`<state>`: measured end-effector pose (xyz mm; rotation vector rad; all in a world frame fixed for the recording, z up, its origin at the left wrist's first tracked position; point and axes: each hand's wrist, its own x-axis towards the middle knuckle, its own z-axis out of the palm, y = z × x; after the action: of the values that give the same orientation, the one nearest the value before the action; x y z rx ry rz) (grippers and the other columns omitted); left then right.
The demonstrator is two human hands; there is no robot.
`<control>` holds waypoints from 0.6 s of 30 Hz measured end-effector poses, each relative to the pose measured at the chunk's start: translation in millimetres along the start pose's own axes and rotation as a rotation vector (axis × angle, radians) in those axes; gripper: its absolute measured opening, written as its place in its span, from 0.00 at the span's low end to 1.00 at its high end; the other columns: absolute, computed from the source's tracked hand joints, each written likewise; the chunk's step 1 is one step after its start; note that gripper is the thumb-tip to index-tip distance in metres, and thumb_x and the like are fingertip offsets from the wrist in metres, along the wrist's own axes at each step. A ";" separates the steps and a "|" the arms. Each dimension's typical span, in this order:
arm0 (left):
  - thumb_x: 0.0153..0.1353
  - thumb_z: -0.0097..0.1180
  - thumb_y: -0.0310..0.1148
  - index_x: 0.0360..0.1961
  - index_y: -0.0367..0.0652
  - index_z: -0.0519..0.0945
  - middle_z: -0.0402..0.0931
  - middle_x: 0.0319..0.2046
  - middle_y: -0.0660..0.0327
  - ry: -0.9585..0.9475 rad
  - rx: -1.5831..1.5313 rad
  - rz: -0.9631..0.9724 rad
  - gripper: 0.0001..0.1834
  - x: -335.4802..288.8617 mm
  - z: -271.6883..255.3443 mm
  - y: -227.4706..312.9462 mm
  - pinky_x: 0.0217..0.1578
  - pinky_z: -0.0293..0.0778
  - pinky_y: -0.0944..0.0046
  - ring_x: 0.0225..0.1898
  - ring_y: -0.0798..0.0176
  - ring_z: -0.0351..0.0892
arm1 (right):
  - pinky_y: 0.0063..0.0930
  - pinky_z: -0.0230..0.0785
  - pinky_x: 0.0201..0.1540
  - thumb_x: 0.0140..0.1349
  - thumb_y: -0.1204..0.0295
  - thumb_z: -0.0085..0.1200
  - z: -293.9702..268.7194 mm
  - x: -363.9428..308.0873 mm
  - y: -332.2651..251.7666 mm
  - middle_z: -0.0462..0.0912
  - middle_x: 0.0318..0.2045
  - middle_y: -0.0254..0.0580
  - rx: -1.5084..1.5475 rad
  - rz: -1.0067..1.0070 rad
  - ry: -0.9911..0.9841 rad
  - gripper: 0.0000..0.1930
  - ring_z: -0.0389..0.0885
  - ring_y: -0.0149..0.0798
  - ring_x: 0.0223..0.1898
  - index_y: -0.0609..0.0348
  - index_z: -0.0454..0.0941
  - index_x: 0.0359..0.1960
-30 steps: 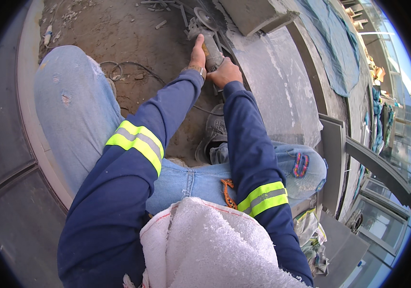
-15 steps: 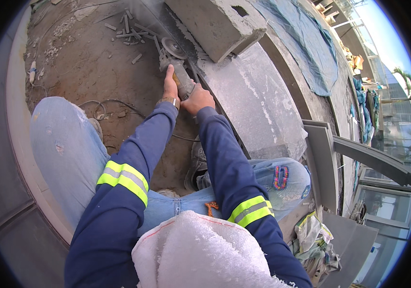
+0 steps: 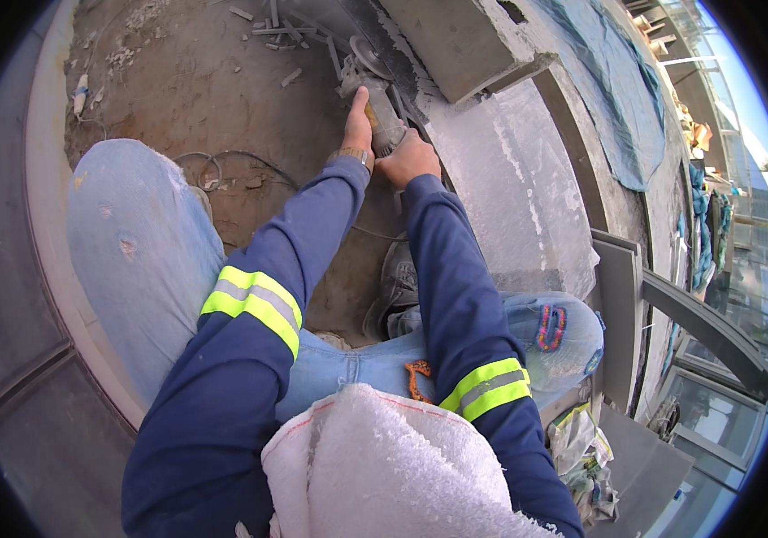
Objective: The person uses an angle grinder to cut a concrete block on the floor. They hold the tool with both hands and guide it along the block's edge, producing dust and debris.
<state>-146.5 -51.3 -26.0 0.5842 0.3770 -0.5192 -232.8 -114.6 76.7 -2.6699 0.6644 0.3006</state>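
Note:
Both my hands are closed around an angle grinder (image 3: pixel 385 122). Its body is grey and its round cutting disc (image 3: pixel 369 56) points away from me. My left hand (image 3: pixel 360 128) grips the left side near the head, thumb along the body. At the rear end, my right hand (image 3: pixel 412 160) wraps the grinder. The disc stands at the dark edge strip (image 3: pixel 409 67) beside the grey slab (image 3: pixel 500 170). Whether it touches the strip I cannot tell. Pale dust hangs beyond it.
A concrete block (image 3: pixel 464 45) rests just right of the disc. Several cut strips (image 3: pixel 285 32) lie on the dirt floor (image 3: pixel 186 99). A power cable (image 3: pixel 263 162) loops near my left leg. A blue tarp (image 3: pixel 612 99) and grey metal profiles (image 3: pixel 619 314) are at right.
The whole view has shifted, so the scene sits farther right and higher in the picture. The grinder has moved slightly farther away along the strip, still in both hands.

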 end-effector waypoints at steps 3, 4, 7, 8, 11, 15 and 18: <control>0.62 0.52 0.66 0.47 0.40 0.77 0.81 0.34 0.47 0.000 -0.016 0.018 0.35 8.2 -4.0 -1.8 0.37 0.82 0.46 0.33 0.44 0.83 | 0.42 0.73 0.59 0.43 0.50 0.71 1.5 4.4 -0.6 0.83 0.50 0.59 -0.036 0.008 -0.018 0.44 0.82 0.55 0.54 0.62 0.70 0.61; 0.62 0.52 0.66 0.47 0.40 0.77 0.81 0.34 0.47 0.004 -0.021 0.023 0.35 11.1 -5.8 -2.3 0.37 0.82 0.46 0.33 0.44 0.83 | 0.42 0.73 0.59 0.44 0.51 0.70 3.1 5.8 0.2 0.83 0.50 0.57 -0.058 0.012 -0.029 0.45 0.82 0.54 0.54 0.60 0.69 0.63; 0.63 0.52 0.64 0.47 0.40 0.77 0.81 0.35 0.47 -0.028 -0.036 0.042 0.34 20.0 -11.3 -3.5 0.37 0.82 0.44 0.33 0.44 0.83 | 0.42 0.73 0.59 0.44 0.51 0.70 3.3 4.1 0.4 0.83 0.50 0.57 -0.038 -0.008 -0.020 0.45 0.82 0.54 0.54 0.61 0.69 0.63; 0.63 0.52 0.64 0.47 0.40 0.77 0.81 0.35 0.47 -0.041 -0.035 0.047 0.33 18.9 -10.3 -5.5 0.37 0.82 0.44 0.33 0.44 0.83 | 0.42 0.74 0.59 0.44 0.51 0.70 1.8 3.2 1.7 0.83 0.50 0.57 -0.028 -0.008 -0.007 0.45 0.82 0.54 0.54 0.61 0.69 0.62; 0.63 0.52 0.63 0.46 0.40 0.76 0.80 0.35 0.47 -0.037 -0.049 0.020 0.32 15.7 -12.2 -8.6 0.37 0.82 0.44 0.33 0.44 0.83 | 0.42 0.73 0.59 0.45 0.51 0.69 2.0 0.4 3.8 0.83 0.50 0.58 -0.037 0.000 -0.030 0.43 0.82 0.54 0.54 0.62 0.70 0.61; 0.63 0.52 0.64 0.47 0.40 0.76 0.80 0.35 0.47 -0.033 -0.046 0.026 0.34 17.2 -16.1 -9.1 0.38 0.82 0.44 0.34 0.43 0.83 | 0.42 0.73 0.59 0.46 0.51 0.68 0.7 -4.9 2.9 0.83 0.50 0.58 -0.045 0.001 -0.032 0.42 0.82 0.54 0.54 0.62 0.70 0.61; 0.62 0.52 0.65 0.47 0.39 0.76 0.80 0.35 0.46 -0.042 -0.038 0.028 0.35 5.7 -12.1 -11.0 0.38 0.82 0.44 0.34 0.43 0.83 | 0.42 0.73 0.59 0.46 0.50 0.67 1.4 -10.0 6.5 0.83 0.50 0.58 -0.053 0.004 -0.033 0.42 0.82 0.54 0.54 0.63 0.70 0.61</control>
<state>-150.3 -53.8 -42.7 0.5404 0.3380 -0.4953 -244.7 -115.3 76.3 -2.7079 0.6602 0.3666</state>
